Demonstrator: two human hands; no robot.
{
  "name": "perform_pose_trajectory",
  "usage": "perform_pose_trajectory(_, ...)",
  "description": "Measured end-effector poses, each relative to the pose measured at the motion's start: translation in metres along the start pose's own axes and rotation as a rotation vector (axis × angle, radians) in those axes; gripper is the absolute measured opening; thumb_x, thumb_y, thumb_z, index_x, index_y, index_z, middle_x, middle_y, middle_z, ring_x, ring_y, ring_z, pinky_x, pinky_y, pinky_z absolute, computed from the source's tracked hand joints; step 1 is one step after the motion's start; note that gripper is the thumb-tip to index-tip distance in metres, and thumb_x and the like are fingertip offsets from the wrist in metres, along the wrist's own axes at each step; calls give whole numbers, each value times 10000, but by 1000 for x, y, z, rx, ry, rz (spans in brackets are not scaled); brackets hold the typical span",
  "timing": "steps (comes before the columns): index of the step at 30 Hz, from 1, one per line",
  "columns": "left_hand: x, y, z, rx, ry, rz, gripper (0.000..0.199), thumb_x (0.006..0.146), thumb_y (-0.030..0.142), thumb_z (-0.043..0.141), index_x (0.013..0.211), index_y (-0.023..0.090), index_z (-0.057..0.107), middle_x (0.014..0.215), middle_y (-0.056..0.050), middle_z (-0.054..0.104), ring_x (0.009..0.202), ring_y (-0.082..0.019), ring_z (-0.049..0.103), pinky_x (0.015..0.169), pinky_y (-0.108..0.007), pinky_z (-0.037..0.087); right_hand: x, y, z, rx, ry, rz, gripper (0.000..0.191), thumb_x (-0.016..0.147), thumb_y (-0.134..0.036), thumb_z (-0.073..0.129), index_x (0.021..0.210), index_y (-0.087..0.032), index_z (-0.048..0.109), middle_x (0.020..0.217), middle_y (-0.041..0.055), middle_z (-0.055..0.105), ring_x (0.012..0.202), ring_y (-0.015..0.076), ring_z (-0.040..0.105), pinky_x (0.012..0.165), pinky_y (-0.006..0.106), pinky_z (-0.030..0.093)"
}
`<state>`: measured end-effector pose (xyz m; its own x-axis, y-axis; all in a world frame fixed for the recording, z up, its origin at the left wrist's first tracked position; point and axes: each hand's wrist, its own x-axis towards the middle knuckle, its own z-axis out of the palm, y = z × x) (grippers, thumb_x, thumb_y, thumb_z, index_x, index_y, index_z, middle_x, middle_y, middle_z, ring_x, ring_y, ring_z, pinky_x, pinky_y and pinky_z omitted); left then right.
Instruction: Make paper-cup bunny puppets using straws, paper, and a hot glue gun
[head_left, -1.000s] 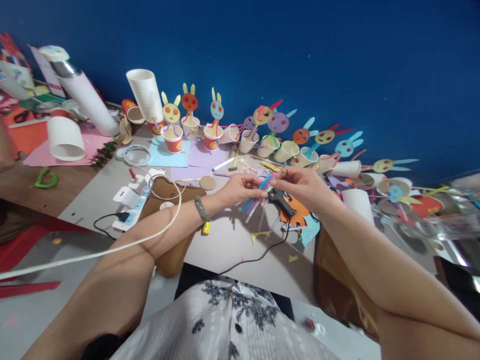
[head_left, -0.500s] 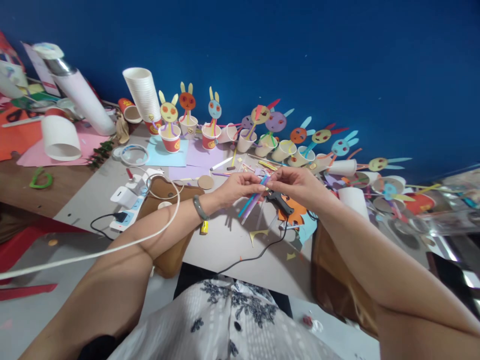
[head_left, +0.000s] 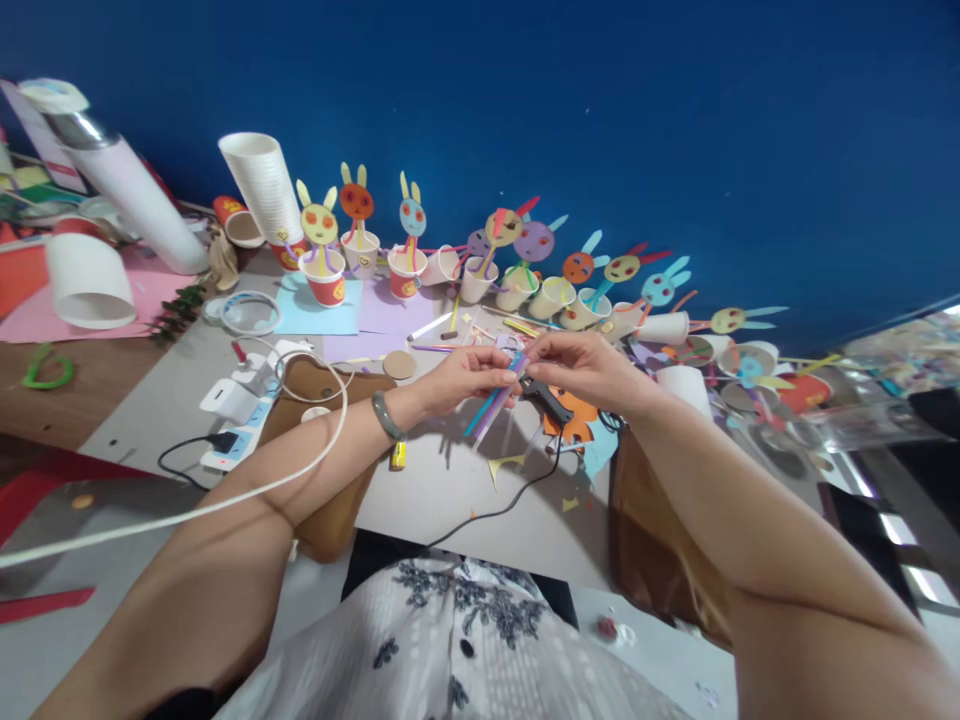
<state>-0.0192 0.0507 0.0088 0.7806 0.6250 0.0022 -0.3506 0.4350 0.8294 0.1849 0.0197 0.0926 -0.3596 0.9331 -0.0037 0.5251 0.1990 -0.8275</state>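
Thin blue and purple strips (head_left: 491, 400) slant down to the left from between my fingertips, above the table. My left hand (head_left: 472, 378) pinches them from the left side. From the right, my right hand (head_left: 574, 368) is closed at their upper end, its thumb and forefinger pressed together. The two hands almost touch. Just below my right hand lies a black glue gun (head_left: 547, 402), its cord running toward the table's front edge. An orange paper cutout (head_left: 576, 415) and a light blue paper piece (head_left: 602, 452) are beside the glue gun.
Paper cups with rabbit-face figures (head_left: 405, 260) line the blue wall. At the left are a cup stack (head_left: 262, 185), a thermos (head_left: 142, 200) and a power strip (head_left: 240, 440) with a white cable across my left forearm. Brown leather cushions (head_left: 652, 530) lie at both sides.
The view has turned slightly, so the scene sits a little further left. Both hands keep their hold on the strips, with little visible movement.
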Motion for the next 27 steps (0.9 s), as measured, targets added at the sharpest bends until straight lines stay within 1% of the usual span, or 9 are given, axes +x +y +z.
perform_pose_trajectory(4, 2, -3, -1, 18, 24, 13, 513, 656, 492, 932, 900, 134, 656, 816, -20, 732, 674, -118, 710, 721, -272, 560, -1, 3, 3, -84, 62, -15, 257, 819, -471, 747, 793, -217, 723, 814, 46, 733, 766, 198, 645, 734, 328, 505)
perform_pose_trajectory(9, 3, -4, -1, 9, 20, 0, 534, 655, 530, 923, 900, 137, 656, 793, -18, 729, 675, -120, 710, 697, -254, 551, 0, 4, 4, -155, 128, -67, 243, 821, -455, 731, 823, -212, 718, 859, 59, 750, 833, 222, 680, 811, 358, 519)
perform_pose_trajectory(12, 3, -3, -1, -1, 10, -10, 562, 636, 544, 931, 910, 137, 658, 805, -26, 736, 695, -131, 718, 721, -269, 559, 1, 6, 2, -145, 120, -81, 258, 800, -465, 749, 862, -215, 732, 891, 64, 758, 865, 234, 690, 840, 373, 530)
perform_pose_trajectory(16, 2, -3, -2, -28, -15, -15, 538, 647, 529, 932, 888, 131, 664, 809, -34, 736, 713, -126, 713, 768, -289, 570, 3, 9, 0, -113, 91, -88, 307, 799, -519, 769, 901, -230, 753, 936, 70, 768, 913, 257, 705, 894, 403, 546)
perform_pose_trajectory(19, 4, -4, -3, -49, -44, -32, 545, 621, 534, 944, 871, 137, 668, 797, -20, 727, 707, -111, 701, 780, -288, 572, 3, 9, 0, -100, 103, -72, 371, 798, -583, 774, 964, -250, 767, 998, 80, 777, 970, 285, 713, 935, 439, 557)
perform_pose_trajectory(21, 5, -5, -4, -66, -56, -39, 557, 604, 550, 946, 865, 145, 666, 780, -16, 723, 702, -116, 700, 759, -289, 571, 2, 8, 0, -100, 107, -87, 391, 799, -608, 773, 985, -264, 775, 1034, 84, 778, 1008, 297, 713, 962, 458, 560)
perform_pose_trajectory(24, 7, -6, -6, -83, -92, -49, 552, 611, 551, 944, 878, 152, 673, 791, -24, 726, 688, -119, 698, 732, -290, 569, 2, 5, 1, -90, 93, -118, 374, 817, -597, 767, 1013, -279, 786, 1068, 86, 773, 1045, 301, 711, 995, 472, 554)
perform_pose_trajectory(27, 6, -5, -7, -108, -134, -73, 551, 608, 540, 951, 889, 155, 676, 798, -25, 724, 685, -117, 693, 724, -288, 565, 1, 0, 3, -56, 57, -114, 331, 840, -557, 766, 1035, -290, 787, 1074, 88, 766, 1050, 299, 708, 1005, 479, 548)
